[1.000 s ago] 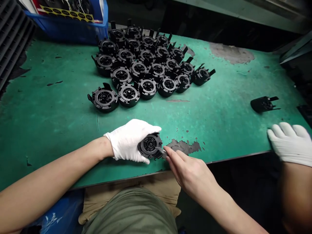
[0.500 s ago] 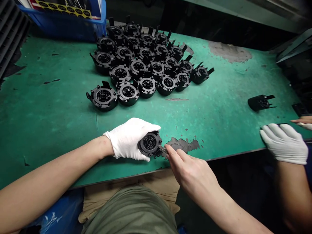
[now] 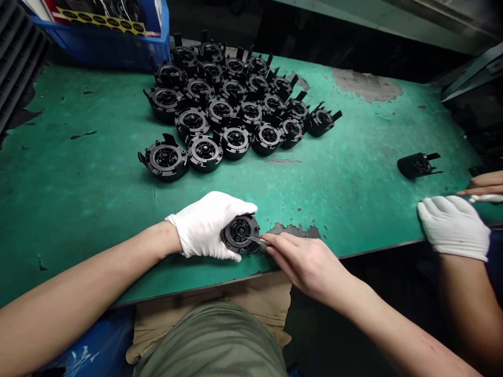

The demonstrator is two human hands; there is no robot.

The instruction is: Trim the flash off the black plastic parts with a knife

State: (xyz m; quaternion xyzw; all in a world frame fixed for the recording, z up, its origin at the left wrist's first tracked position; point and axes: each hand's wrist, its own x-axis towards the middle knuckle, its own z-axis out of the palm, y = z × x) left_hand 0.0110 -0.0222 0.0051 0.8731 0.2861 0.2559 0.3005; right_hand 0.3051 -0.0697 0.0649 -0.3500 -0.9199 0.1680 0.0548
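Observation:
A white glove covers my left hand [image 3: 210, 224], whose thumb and fingers are wrapped round a round black part [image 3: 240, 233] near the table's front edge. The part's ribbed, ringed face is turned up toward the camera. My bare right hand [image 3: 301, 259] comes in from the right, pinching metal tweezers [image 3: 257, 240]; their tips reach over the face of the part, and whether they grip anything is too small to tell. Beyond my hands, several similar black parts [image 3: 205, 152] stand close together on the green table [image 3: 98, 209].
A blue bin [image 3: 106, 50] with packed items stands at the back left, beside stacked dark trays [image 3: 19, 63]. One black part [image 3: 416, 165] lies on its side at the right. Another person's gloved hand [image 3: 456, 228] rests at the table's right front edge.
My right hand has turned flatter and moved slightly, so the tweezers lie at a shallower angle over the part. My left hand keeps its hold. The other person's hands have shifted slightly left.

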